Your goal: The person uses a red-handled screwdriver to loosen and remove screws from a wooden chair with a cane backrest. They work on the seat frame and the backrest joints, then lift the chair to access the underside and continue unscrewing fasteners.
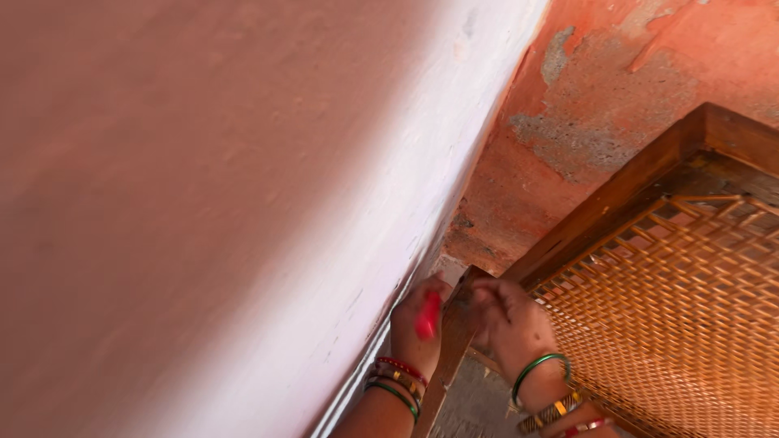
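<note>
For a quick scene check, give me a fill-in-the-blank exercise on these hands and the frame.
1. The left hand grips a small ____ object.
2. The right hand rests on a corner of the ____ frame.
3. Inside the frame is a ____ cane panel.
4. Both wrists wear ____.

Missing words: red; wooden; woven; bangles

A small red tool [428,315] is gripped in the left hand [417,326], held against the corner of a brown wooden frame [617,193] strung with woven golden cane mesh [682,308]. The same corner is grasped by the right hand [511,324]. Bangles are seen on both wrists. A pale plastered wall [243,203] and worn orange floor [600,89] are noted alongside.
</note>
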